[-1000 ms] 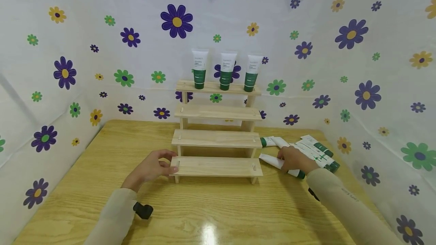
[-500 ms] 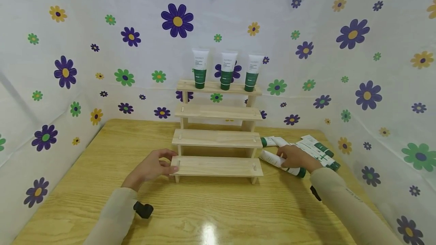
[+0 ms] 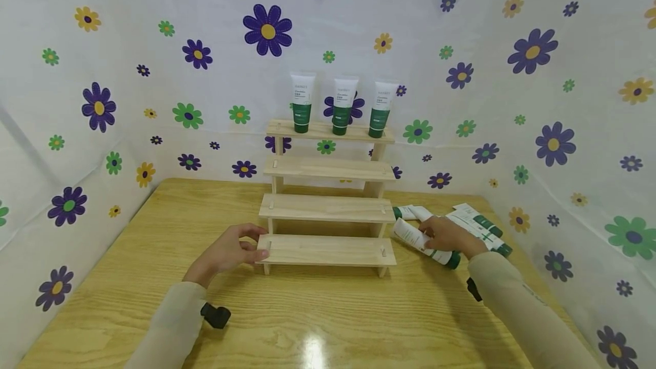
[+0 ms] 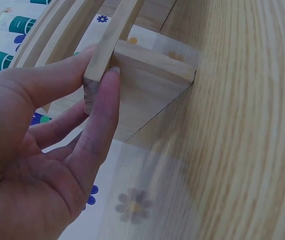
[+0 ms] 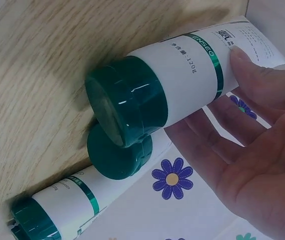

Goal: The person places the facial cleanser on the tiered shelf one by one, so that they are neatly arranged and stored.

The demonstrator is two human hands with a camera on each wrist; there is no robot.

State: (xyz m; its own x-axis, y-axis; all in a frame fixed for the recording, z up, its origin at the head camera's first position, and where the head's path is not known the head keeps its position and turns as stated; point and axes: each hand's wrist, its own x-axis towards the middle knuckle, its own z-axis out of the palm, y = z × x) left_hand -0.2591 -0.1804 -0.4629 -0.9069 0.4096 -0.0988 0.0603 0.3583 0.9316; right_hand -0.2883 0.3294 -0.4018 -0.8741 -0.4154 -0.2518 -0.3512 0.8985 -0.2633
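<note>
My left hand (image 3: 228,252) pinches the left end of the lowest board of a four-step wooden display rack (image 3: 328,248). In the left wrist view its thumb and fingers lie on either face of the board end (image 4: 100,62). To the right of the rack, my right hand (image 3: 447,234) holds a white squeeze tube (image 3: 410,236) with a green cap, thumb on one side and fingers on the other. The tube lies slanted, cap toward the front right, close over the table. The right wrist view shows its printed label and green band (image 5: 205,52).
Three white-and-green tubes (image 3: 342,106) stand caps down on the top step. Several more tubes (image 3: 476,226) lie behind and beside my right hand, one (image 3: 405,212) near the rack's right side. Flower-printed cloth (image 3: 215,73) encloses the wooden table (image 3: 328,323).
The tube in my right hand has turned about its length and its white tail has come up a little. My left hand has stayed on the rack.
</note>
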